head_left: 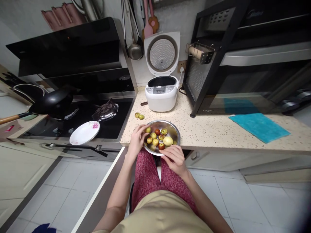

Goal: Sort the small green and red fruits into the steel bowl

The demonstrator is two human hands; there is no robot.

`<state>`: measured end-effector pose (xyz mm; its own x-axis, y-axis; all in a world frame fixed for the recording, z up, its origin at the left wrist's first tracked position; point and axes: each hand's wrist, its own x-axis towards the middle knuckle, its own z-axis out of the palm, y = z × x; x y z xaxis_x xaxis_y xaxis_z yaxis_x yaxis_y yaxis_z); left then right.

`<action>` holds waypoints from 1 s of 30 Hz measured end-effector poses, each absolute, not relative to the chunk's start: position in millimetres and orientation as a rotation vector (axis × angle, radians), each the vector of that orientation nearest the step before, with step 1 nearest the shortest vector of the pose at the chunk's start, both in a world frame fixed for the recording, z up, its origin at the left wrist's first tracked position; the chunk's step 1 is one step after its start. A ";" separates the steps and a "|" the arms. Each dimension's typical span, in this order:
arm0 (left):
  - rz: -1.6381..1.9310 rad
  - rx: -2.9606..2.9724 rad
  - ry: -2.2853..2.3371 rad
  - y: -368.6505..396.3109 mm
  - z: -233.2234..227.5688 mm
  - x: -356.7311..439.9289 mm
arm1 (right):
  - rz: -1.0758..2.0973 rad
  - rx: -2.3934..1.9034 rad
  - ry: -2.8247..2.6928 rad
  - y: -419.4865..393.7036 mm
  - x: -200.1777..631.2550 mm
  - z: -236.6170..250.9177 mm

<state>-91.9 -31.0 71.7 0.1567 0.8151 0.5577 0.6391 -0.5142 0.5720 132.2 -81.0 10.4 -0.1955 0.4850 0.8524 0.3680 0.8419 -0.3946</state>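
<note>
Here's the right hand (174, 158) pinching the bowl's (176, 132) near rim, the left hand (138, 139) half-curled at its left side, grip unclear. The bowl, at the desk's (206, 133) edge, holds red and green fruit (155, 142); beyond lie two loose fruit (141, 117), then the open cooker (161, 101).

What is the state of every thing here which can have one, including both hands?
Rice cooker: lid raised
Metal bowl: holding jujubes
Left hand: at bowl's left rim
Right hand: gripping bowl's near rim
Countertop oven: door shut
Teal cloth: spread flat
Floral plate: face up
Metal ladle: hanging
</note>
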 end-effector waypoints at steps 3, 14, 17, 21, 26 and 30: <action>1.079 2.268 1.310 -37.8 81.3 -79.8 | 0.131 -0.659 -1.819 -81.5 131.9 11.2; 0.864 2.334 1.268 -29.7 66.2 -67.4 | 0.118 -0.671 -1.822 -81.7 132.5 7.3; 0.930 2.301 1.261 -32.7 67.7 -68.4 | 0.120 -0.671 -1.823 -81.9 132.7 6.1; 1.112 2.252 1.325 -33.3 71.5 -73.9 | 0.123 -0.668 -1.819 -81.7 132.7 6.1; 1.381 2.193 1.536 -2.9 67.1 -99.9 | 0.115 -0.659 -1.818 -81.0 132.3 6.5; 1.342 2.166 1.625 44.7 46.7 -118.6 | 0.124 -0.662 -1.809 -80.9 132.1 6.6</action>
